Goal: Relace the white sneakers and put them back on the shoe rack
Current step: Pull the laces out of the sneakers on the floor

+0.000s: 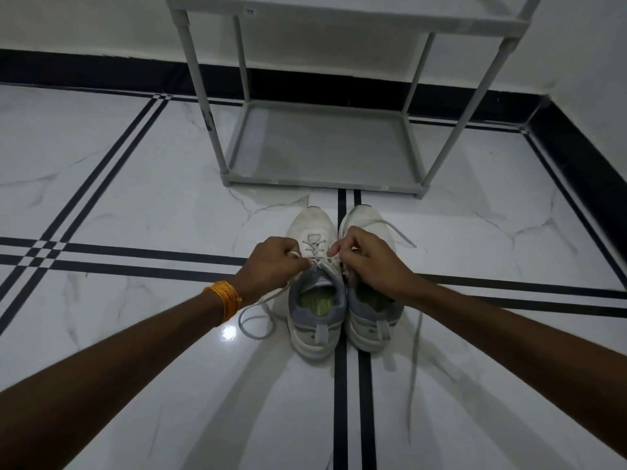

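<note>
Head view: two white sneakers point(342, 293) are set side by side on the marble floor point(135, 198), heels nearest, toes toward the rack point(322, 154). The left hand point(271, 264) is pinched on a lace point(258, 310) at the left shoe's top eyelets; the right hand point(368, 259) is pinched on the other lace end. A loose lace loop lies left. Beyond stands the grey rack against the wall.
</note>
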Demonstrator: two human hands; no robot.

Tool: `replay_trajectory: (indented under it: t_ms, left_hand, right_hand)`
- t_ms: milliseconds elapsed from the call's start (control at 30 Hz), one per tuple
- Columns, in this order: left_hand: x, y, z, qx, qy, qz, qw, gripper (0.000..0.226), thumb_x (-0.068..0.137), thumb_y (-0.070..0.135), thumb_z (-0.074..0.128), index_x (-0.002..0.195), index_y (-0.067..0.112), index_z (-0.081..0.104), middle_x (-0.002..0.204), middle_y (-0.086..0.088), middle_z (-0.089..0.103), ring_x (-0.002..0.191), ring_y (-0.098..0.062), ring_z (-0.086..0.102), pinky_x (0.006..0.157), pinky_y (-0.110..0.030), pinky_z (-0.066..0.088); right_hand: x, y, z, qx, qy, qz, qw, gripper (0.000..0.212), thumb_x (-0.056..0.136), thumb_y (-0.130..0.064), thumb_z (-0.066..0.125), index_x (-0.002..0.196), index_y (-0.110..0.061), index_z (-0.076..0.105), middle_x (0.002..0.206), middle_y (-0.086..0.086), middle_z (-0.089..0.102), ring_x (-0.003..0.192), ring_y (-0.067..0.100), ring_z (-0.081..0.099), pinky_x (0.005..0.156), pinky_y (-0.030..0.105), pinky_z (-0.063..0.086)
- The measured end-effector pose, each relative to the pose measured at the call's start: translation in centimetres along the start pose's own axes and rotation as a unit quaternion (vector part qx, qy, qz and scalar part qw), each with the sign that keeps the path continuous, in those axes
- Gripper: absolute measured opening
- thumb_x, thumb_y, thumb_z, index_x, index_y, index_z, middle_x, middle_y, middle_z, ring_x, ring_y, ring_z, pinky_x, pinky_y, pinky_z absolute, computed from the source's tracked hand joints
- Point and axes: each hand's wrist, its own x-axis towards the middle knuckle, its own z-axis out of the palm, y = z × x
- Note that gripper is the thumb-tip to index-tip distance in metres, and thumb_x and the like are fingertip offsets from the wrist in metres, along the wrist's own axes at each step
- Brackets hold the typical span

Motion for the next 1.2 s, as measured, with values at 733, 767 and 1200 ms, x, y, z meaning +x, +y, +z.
replay_trajectory:
  t_ms: [733,767,1200]
  left_hand:
    - [-0.3,-0.9,0.3,-0.029,0.012,0.016,0.999,0.031,0.085,0.025,0.070,0.064,0.015,0.050,0.069,-0.015,0.056,0.065,-0.026,0.056,0.061,-0.035,0.050]
    - [-0.3,-0.9,0.3,-0.028,0.012,0.017,0.999,0.031,0.086,0.025,0.069,0.064,0.015,0.050,0.069,-0.014,0.056,0.064,-0.025,0.055,0.060,-0.034,0.048]
    - [-0.5,-1.2,0.7,-0.018,0.015,0.024,0.999,0.031,0.086,0.025,0.068,0.063,0.014,0.049,0.062,-0.005,0.049,0.062,-0.018,0.046,0.059,-0.034,0.041]
  right_hand:
    - [0.7,-1.0,-0.1,-0.398,-0.080,-0.187,0.895,0.019,0.091,-0.011,0.047,0.108,-0.013,0.056,0.113,0.009,0.060,0.087,0.030,0.061,0.073,0.042,0.052]
    - [0.6,-0.9,-0.2,-0.401,-0.089,-0.190,0.892,0.024,0.093,-0.011,0.045,0.115,-0.011,0.053,0.116,0.011,0.059,0.088,0.031,0.061,0.073,0.043,0.052]
    - [1.1,-0.5,-0.7,-0.242,-0.131,-0.086,0.958,0.016,0.088,-0.003,0.053,0.093,-0.018,0.055,0.081,-0.006,0.061,0.068,0.000,0.054,0.060,0.016,0.037]
